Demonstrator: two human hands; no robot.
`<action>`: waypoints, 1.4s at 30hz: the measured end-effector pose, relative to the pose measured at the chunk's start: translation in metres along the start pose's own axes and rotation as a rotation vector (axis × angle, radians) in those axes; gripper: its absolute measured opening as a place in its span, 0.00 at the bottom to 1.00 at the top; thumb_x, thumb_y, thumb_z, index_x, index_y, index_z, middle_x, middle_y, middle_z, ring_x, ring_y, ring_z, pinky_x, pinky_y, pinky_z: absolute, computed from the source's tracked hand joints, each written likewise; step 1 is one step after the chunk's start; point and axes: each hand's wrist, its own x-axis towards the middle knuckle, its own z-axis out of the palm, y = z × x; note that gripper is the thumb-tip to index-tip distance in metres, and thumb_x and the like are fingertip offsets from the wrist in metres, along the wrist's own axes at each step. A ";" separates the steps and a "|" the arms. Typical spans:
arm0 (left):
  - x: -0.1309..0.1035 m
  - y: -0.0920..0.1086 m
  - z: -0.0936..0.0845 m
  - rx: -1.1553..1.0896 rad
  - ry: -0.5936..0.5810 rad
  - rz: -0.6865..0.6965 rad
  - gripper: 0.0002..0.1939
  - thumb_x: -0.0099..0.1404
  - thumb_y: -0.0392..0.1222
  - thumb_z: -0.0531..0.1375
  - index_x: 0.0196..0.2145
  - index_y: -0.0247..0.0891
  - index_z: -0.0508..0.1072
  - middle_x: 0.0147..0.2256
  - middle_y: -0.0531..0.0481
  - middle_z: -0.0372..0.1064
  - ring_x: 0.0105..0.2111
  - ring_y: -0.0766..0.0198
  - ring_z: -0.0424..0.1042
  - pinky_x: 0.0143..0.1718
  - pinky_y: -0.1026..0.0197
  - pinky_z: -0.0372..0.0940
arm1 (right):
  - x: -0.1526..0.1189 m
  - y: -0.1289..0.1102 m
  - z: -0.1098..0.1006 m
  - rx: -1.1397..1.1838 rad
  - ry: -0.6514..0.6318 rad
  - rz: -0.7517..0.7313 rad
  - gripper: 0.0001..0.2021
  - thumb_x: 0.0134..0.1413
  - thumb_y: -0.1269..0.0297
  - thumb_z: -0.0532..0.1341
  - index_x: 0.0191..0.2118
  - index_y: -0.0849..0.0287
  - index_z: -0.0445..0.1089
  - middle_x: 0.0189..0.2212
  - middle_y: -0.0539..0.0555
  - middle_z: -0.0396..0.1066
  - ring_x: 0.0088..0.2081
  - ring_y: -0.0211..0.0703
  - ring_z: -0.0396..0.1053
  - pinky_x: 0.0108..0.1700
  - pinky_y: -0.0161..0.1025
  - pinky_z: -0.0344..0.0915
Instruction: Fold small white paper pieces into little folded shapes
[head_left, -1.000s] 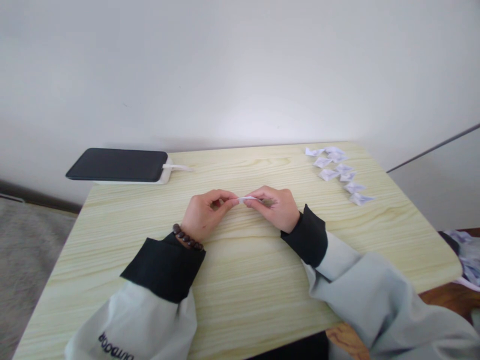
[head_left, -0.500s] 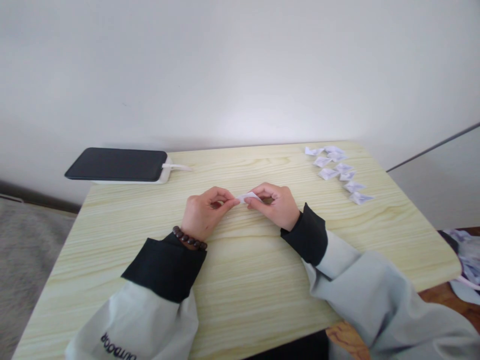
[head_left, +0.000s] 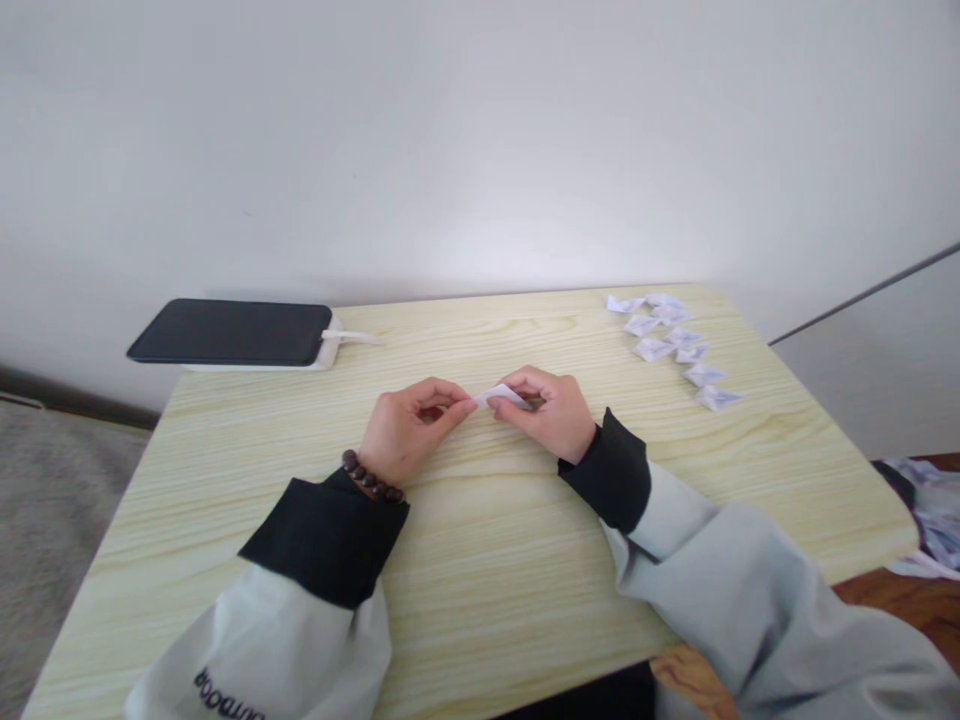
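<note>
Between my hands, just above the middle of the table, is a small folded piece of white paper [head_left: 490, 395]. My left hand [head_left: 411, 424] pinches its left tip between thumb and forefinger. On the right side, my right hand [head_left: 550, 410] grips the paper's wider part with thumb and fingers, which hide some of it. Several folded white paper figures [head_left: 679, 338] lie in a loose cluster at the table's back right, apart from both hands.
The pale wood-grain table [head_left: 480, 580] stands against a white wall. At its back left a dark-screened device [head_left: 236, 332] rests on a white base, with a short white cable [head_left: 360, 338] on its right. A bag of white things [head_left: 934, 500] shows beyond the right edge.
Both hands keep their pinch on the paper. A little more of the paper shows at the right hand's fingers; the whole view has shifted slightly.
</note>
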 end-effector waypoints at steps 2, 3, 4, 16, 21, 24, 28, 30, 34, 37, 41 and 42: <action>0.001 0.003 -0.002 -0.019 -0.019 -0.015 0.14 0.59 0.49 0.58 0.30 0.35 0.75 0.27 0.50 0.75 0.27 0.66 0.72 0.30 0.66 0.66 | 0.000 0.000 0.000 -0.007 0.007 0.003 0.06 0.49 0.62 0.61 0.31 0.60 0.69 0.24 0.49 0.75 0.25 0.35 0.70 0.28 0.31 0.63; 0.001 0.004 -0.003 -0.025 -0.026 -0.025 0.14 0.60 0.48 0.57 0.31 0.35 0.75 0.27 0.50 0.75 0.27 0.66 0.72 0.30 0.66 0.66 | 0.000 0.000 0.000 -0.013 0.013 -0.002 0.06 0.49 0.62 0.61 0.31 0.60 0.69 0.25 0.49 0.75 0.25 0.35 0.71 0.28 0.31 0.64; 0.001 0.005 -0.004 -0.030 -0.035 -0.037 0.14 0.60 0.48 0.56 0.31 0.35 0.75 0.27 0.51 0.75 0.27 0.66 0.72 0.30 0.67 0.66 | 0.000 0.000 -0.001 -0.023 0.018 -0.012 0.06 0.50 0.62 0.61 0.31 0.60 0.69 0.25 0.49 0.75 0.25 0.35 0.71 0.29 0.30 0.64; 0.002 -0.003 -0.004 -0.084 -0.076 -0.037 0.14 0.56 0.49 0.61 0.33 0.35 0.76 0.31 0.50 0.77 0.30 0.65 0.73 0.33 0.66 0.66 | 0.000 -0.004 -0.004 -0.138 0.036 -0.134 0.05 0.51 0.64 0.62 0.32 0.60 0.73 0.28 0.50 0.76 0.30 0.36 0.72 0.33 0.30 0.65; 0.002 -0.003 -0.003 0.083 -0.074 0.070 0.13 0.58 0.49 0.60 0.33 0.38 0.78 0.32 0.51 0.77 0.30 0.64 0.72 0.32 0.65 0.64 | 0.000 -0.004 -0.005 -0.147 0.023 -0.174 0.05 0.51 0.66 0.61 0.32 0.60 0.73 0.29 0.50 0.76 0.31 0.36 0.72 0.34 0.30 0.65; 0.001 -0.003 -0.001 0.158 -0.059 0.130 0.12 0.59 0.48 0.58 0.31 0.38 0.78 0.31 0.51 0.77 0.29 0.65 0.71 0.32 0.65 0.63 | 0.000 -0.004 -0.004 -0.148 0.016 -0.172 0.04 0.50 0.65 0.62 0.31 0.59 0.73 0.29 0.50 0.76 0.31 0.36 0.73 0.33 0.30 0.65; -0.001 -0.002 0.000 0.204 -0.043 0.130 0.14 0.60 0.49 0.57 0.30 0.38 0.77 0.27 0.52 0.76 0.24 0.67 0.69 0.27 0.65 0.61 | 0.001 -0.004 -0.004 -0.125 -0.005 -0.134 0.05 0.50 0.65 0.62 0.31 0.59 0.73 0.28 0.50 0.76 0.30 0.36 0.72 0.33 0.30 0.66; -0.001 -0.002 0.000 0.209 -0.045 0.122 0.14 0.60 0.49 0.57 0.29 0.37 0.77 0.25 0.52 0.75 0.22 0.68 0.67 0.25 0.66 0.59 | 0.001 -0.003 -0.004 -0.101 -0.015 -0.111 0.05 0.50 0.64 0.62 0.31 0.59 0.73 0.28 0.50 0.76 0.29 0.36 0.72 0.32 0.30 0.66; -0.001 -0.002 0.000 0.182 -0.059 0.096 0.15 0.59 0.50 0.58 0.30 0.37 0.77 0.25 0.52 0.74 0.22 0.68 0.67 0.24 0.66 0.59 | 0.001 -0.003 -0.004 -0.021 -0.033 -0.059 0.05 0.50 0.64 0.62 0.31 0.60 0.72 0.27 0.50 0.75 0.27 0.35 0.72 0.31 0.31 0.66; -0.001 -0.002 -0.001 0.158 -0.085 0.066 0.15 0.59 0.51 0.58 0.30 0.37 0.77 0.24 0.52 0.74 0.22 0.68 0.66 0.23 0.66 0.58 | 0.000 -0.002 -0.004 0.016 -0.042 -0.040 0.06 0.50 0.63 0.63 0.32 0.60 0.72 0.27 0.50 0.76 0.28 0.36 0.73 0.31 0.31 0.67; -0.001 0.000 -0.001 0.136 -0.073 0.036 0.16 0.59 0.52 0.57 0.30 0.36 0.76 0.26 0.51 0.75 0.23 0.67 0.68 0.25 0.65 0.59 | 0.000 -0.001 -0.003 0.041 -0.053 -0.030 0.07 0.49 0.63 0.63 0.33 0.60 0.71 0.28 0.51 0.76 0.29 0.37 0.73 0.33 0.32 0.68; 0.000 0.000 -0.001 0.130 -0.053 0.028 0.16 0.59 0.52 0.57 0.30 0.36 0.76 0.26 0.50 0.75 0.24 0.66 0.68 0.25 0.65 0.60 | 0.000 -0.001 -0.003 0.055 -0.052 -0.028 0.08 0.49 0.62 0.64 0.35 0.60 0.71 0.30 0.51 0.76 0.31 0.37 0.74 0.34 0.32 0.69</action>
